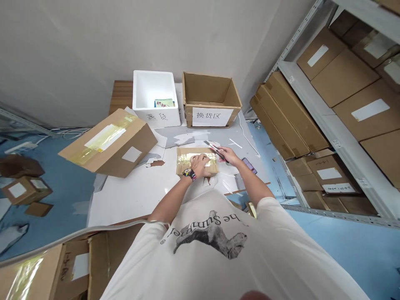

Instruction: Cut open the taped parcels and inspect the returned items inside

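Observation:
A small taped cardboard box lies flat on the white table in front of me. My left hand rests on its top with the fingers spread over the shiny tape. At the box's right end, my right hand grips a box cutter, its blade end pointing up and left over the box's far right corner. Whether the blade touches the tape cannot be made out. A phone lies beside my right forearm.
At the back stand a white foam box with a colourful packet inside and an open cardboard box. A large taped carton sits tilted at the left. Paper scraps lie about. Shelves with cartons line the right side.

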The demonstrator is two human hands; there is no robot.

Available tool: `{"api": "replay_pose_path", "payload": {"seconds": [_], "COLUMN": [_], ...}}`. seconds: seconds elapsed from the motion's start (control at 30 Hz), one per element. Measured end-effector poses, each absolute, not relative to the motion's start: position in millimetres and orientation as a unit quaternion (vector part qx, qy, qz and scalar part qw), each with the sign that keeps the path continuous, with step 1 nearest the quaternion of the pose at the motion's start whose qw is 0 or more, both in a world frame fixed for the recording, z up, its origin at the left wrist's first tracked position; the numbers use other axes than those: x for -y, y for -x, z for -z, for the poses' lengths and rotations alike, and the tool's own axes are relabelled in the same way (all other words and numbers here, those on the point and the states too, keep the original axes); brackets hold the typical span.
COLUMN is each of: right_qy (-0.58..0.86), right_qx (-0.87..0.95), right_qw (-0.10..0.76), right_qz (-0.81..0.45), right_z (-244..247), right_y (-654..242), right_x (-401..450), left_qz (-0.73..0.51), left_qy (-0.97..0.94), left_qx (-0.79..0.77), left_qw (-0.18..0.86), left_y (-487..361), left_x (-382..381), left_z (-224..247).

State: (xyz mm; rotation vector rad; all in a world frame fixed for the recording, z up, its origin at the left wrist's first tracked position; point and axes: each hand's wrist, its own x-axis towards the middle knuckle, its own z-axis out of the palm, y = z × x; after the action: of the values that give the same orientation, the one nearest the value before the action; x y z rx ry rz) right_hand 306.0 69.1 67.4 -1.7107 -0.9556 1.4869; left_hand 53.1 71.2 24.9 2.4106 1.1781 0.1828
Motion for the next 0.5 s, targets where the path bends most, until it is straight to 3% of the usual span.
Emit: {"api": "replay_pose_path", "payload": {"seconds": [0.27,0.5], "right_qy": [0.640,0.608], "right_qx": [0.567,0.635], "right_qw": [0.143,0.117], "right_qz": [-0.499,-0.462], "right_z": [-96.1,-104.1], "right_y": [-407.2,-379.8], "right_x": [-28.3,-61.4], "left_qz": [-0.083,-0.040], "left_qy": [-0.873,-0.882], "left_qx": [-0.423,-0.414], "left_qw": [0.227,0.222], "left_y": [-53.1,-57.3], "left_x": [-67.2,-72.3], "left_z": [-16.5,-21.8]}}
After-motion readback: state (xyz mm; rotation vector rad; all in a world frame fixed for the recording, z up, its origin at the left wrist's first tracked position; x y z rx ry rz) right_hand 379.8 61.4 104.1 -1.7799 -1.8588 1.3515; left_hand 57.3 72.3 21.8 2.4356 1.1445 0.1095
